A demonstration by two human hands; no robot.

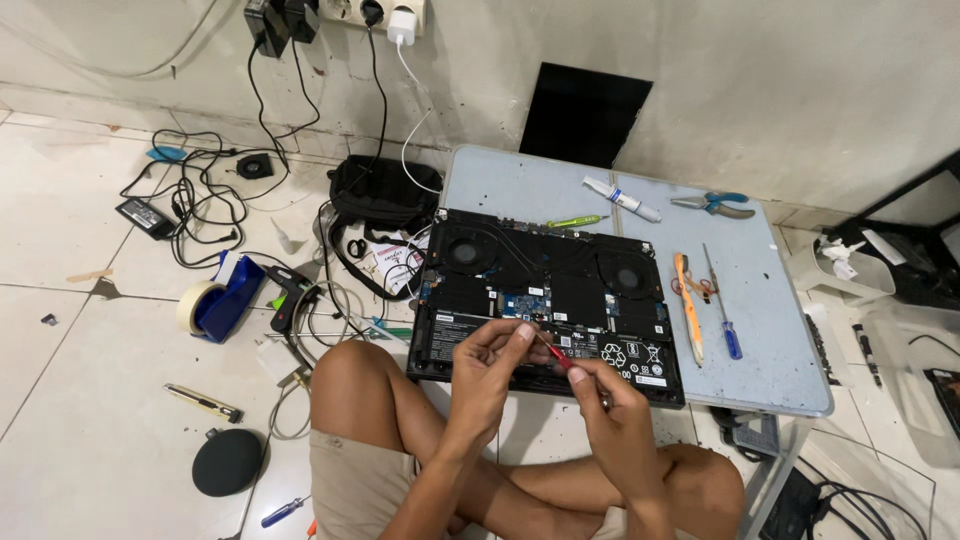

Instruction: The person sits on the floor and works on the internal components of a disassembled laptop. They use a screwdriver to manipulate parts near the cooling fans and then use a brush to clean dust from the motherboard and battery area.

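Note:
An opened laptop (545,275) lies bottom side up on a low pale-blue table (770,350), with its fans, board and battery showing. My right hand (615,410) grips a small red-handled screwdriver (560,357) whose tip points up and left toward my left hand. My left hand (490,365) hovers over the laptop's front edge with its fingertips pinched at the screwdriver tip; what it pinches is too small to tell. I sit cross-legged on the floor, my knees in front of the table.
On the table lie a blue-handled screwdriver (728,320), orange scissors (688,300), pliers (715,204), a white tube (620,198) and a green pen-like tool (575,221). The tiled floor at left holds a tape dispenser (220,300), a black bag (385,195), cables and a round black disc (227,462).

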